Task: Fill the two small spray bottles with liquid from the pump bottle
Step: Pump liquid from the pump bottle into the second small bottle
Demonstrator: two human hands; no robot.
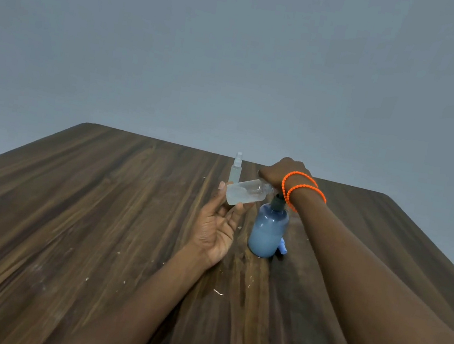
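A blue pump bottle [267, 232] with a dark collar stands on the wooden table [92, 225], partly full of pale liquid. My right hand [282, 171], with orange bead bracelets on the wrist, lies closed over the pump head, which it hides. My left hand [218, 227] holds a small clear spray bottle [246, 195], capless and tilted almost flat, its open neck under my right hand at the pump's spout. Some clear liquid lies in its lower end. A second small spray bottle [236, 170] stands upright with its cap on, just behind.
A small blue object [283, 246] lies on the table right behind the pump bottle's base. A plain grey wall rises beyond the table's far edge [165, 142]. Small white specks dot the wood.
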